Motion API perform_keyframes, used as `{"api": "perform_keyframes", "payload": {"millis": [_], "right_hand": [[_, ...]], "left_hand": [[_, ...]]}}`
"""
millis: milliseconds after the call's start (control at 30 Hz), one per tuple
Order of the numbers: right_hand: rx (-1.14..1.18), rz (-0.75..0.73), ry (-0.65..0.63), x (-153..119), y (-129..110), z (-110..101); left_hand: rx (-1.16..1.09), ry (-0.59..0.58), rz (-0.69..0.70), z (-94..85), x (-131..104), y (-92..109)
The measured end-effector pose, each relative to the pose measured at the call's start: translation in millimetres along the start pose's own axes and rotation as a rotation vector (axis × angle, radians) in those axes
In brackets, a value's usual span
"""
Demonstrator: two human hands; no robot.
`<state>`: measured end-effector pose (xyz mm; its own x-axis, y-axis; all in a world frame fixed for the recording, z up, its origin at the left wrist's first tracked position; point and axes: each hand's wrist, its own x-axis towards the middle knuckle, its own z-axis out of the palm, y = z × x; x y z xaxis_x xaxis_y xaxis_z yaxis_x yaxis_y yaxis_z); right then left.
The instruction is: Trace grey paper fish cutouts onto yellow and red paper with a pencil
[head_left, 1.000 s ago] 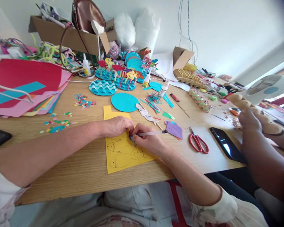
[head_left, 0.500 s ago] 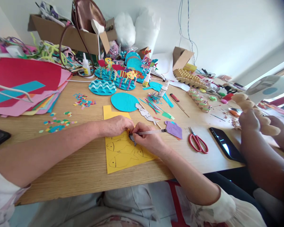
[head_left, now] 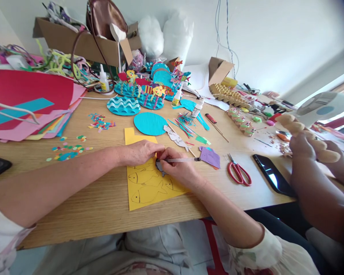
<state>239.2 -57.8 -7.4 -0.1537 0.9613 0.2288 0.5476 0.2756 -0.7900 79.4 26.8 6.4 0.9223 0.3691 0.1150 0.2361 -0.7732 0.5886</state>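
On a yellow paper sheet (head_left: 136,179) several fish outlines are drawn in dark pen. A small grey paper cutout (head_left: 161,166) lies on the sheet between my hands, mostly covered by them. My left hand (head_left: 143,151) rests on the upper part of the sheet, its bent fingertips pressed together at the cutout's edge. In my right hand (head_left: 176,164) a pen (head_left: 186,160) with a clear barrel is gripped, its tip down by the cutout and hidden behind my fingers. White fish-shaped cutouts (head_left: 175,137) and a wooden stick lie just beyond.
Right of the sheet lie purple paper (head_left: 210,157), red-handled scissors (head_left: 239,170) and a phone (head_left: 272,175). A blue oval (head_left: 150,123) sits behind it, with glue bottles further back. At far right another person's hands (head_left: 304,149) hold a tan egg-carton strip (head_left: 309,137).
My right hand and the pen have shifted very slightly. My left hand stays in the same place on the sheet, and the other person's carton strip has moved a little.
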Motion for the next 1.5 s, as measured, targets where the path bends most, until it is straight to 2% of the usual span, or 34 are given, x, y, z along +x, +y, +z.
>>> {"api": "perform_keyframes", "payload": {"millis": [300,567,967,1500], "right_hand": [[-0.037,0.025,0.028,-0.7,-0.7,1.5],[0.173,0.114,-0.013,-0.7,-0.3,-2.9],[0.089,0.052,-0.057,-1.1,-3.5,-3.9],[0.002,0.046,0.023,1.0,-1.5,1.7]], "left_hand": [[0.006,-0.022,-0.035,-0.9,-0.2,1.4],[0.0,-0.046,-0.057,-1.1,0.3,2.7],[0.014,-0.027,-0.039,0.3,0.9,0.6],[0.022,-0.024,-0.024,-0.7,0.4,1.7]]}}
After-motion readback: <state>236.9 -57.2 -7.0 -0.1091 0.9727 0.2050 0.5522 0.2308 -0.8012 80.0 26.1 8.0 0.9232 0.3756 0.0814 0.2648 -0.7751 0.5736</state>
